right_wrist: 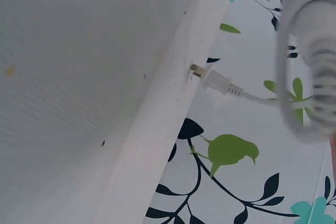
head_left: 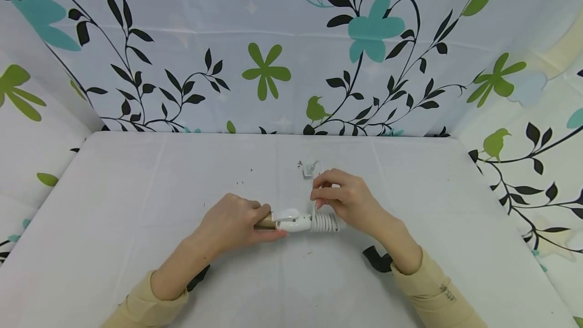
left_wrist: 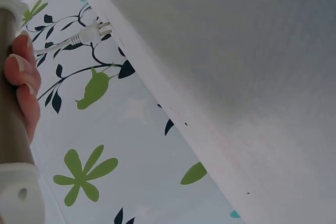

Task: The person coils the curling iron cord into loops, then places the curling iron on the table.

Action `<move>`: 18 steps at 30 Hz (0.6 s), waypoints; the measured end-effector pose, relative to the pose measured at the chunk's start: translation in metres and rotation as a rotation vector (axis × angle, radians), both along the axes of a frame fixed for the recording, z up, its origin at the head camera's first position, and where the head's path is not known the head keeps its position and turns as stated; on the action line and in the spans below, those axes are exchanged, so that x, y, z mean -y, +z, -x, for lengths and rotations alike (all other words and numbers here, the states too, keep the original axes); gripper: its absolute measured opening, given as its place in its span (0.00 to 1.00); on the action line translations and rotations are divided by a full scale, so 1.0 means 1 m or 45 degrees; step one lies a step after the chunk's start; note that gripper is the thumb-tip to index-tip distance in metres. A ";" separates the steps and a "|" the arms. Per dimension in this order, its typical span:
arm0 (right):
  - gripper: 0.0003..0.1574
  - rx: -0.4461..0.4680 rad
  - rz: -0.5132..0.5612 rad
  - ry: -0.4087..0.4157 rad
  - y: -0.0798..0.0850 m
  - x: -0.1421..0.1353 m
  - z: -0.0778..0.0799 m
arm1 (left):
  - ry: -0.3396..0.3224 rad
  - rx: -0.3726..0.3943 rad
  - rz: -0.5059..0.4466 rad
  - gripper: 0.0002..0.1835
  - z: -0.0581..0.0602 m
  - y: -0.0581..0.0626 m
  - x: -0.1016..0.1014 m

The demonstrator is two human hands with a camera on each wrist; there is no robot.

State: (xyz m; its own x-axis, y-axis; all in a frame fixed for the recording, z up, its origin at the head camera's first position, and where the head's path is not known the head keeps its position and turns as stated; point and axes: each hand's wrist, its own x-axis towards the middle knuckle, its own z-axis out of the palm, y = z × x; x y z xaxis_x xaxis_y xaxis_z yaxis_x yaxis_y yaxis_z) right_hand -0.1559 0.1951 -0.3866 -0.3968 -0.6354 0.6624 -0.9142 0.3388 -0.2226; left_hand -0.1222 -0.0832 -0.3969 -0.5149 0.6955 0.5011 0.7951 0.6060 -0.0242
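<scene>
My left hand [head_left: 234, 222] grips a curling iron by its gold-brown barrel [left_wrist: 9, 93], with the fingertips curled round it in the left wrist view. The iron's white handle [head_left: 293, 224] points right, with a white lever along its top. Round the handle's far end the white cord [head_left: 325, 222] lies in several loops. Above these loops my right hand [head_left: 348, 201] pinches a stretch of cord between thumb and fingers. The cord's two-prong plug [right_wrist: 216, 81] hangs free beyond the right hand, and it appears in all three views.
A white-covered table [head_left: 150, 181] spreads beneath both hands, with small dark specks on it. Behind it hangs a cloth [head_left: 291, 4] printed with leaves, birds and flowers. Black curved pieces [head_left: 378, 259] show beside both sleeves.
</scene>
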 end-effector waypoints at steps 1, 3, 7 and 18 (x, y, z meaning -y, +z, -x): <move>0.14 0.018 0.005 0.015 0.000 0.000 0.000 | -0.024 -0.012 -0.016 0.32 0.000 0.000 0.000; 0.15 0.045 0.015 0.055 0.001 -0.001 0.000 | -0.073 -0.037 -0.050 0.32 0.001 0.000 0.000; 0.15 0.129 0.028 0.136 0.002 -0.003 0.001 | -0.163 -0.084 -0.108 0.30 0.001 0.003 -0.001; 0.15 0.563 0.098 0.254 0.002 -0.015 0.007 | -0.271 -0.100 -0.240 0.30 -0.001 0.007 -0.004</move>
State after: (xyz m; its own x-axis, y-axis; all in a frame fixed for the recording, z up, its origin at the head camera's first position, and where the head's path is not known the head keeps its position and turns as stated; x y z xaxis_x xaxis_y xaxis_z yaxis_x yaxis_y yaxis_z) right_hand -0.1633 0.2096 -0.3851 -0.5263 -0.6831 0.5062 -0.7719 0.1342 -0.6215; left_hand -0.1214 -0.0791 -0.3899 -0.3219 0.6747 0.6642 0.9049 0.4256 0.0063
